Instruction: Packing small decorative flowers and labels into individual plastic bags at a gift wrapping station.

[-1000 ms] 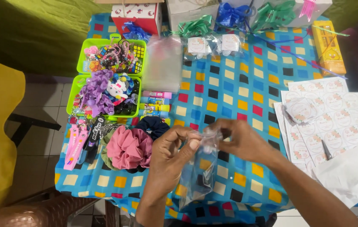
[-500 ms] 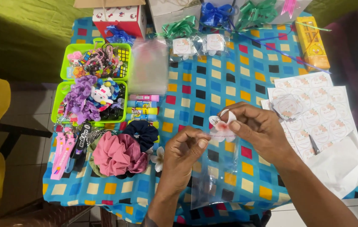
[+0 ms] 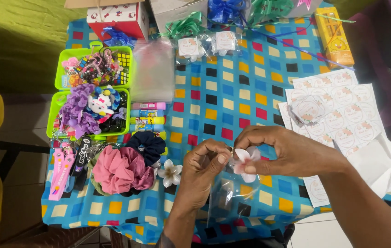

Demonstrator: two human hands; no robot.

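Note:
My left hand [image 3: 202, 167] and my right hand [image 3: 280, 151] meet over the front of the table. Between their fingertips is a small white-and-pink flower hair clip [image 3: 243, 161], pinched by my right hand at the mouth of a clear plastic bag [image 3: 226, 197]. The bag hangs down below the hands, and my left hand grips its top edge. A second white flower clip [image 3: 171, 172] lies on the checkered tablecloth [image 3: 232, 98] just left of my left hand, beside a pink scrunchie [image 3: 121, 170] and a dark blue scrunchie [image 3: 147, 146].
Two green baskets [image 3: 60, 78] of small accessories stand at the left. Sticker sheets [image 3: 337, 110] and white paper lie at the right. A stack of clear bags [image 3: 151, 69], filled gift bags [image 3: 207, 46], ribbon bows, boxes and a yellow carton [image 3: 337, 34] line the far edge.
The hands have drawn closer over the bag's mouth. The flower clip, held higher before, now sits right at the bag's opening. The view has shifted slightly.

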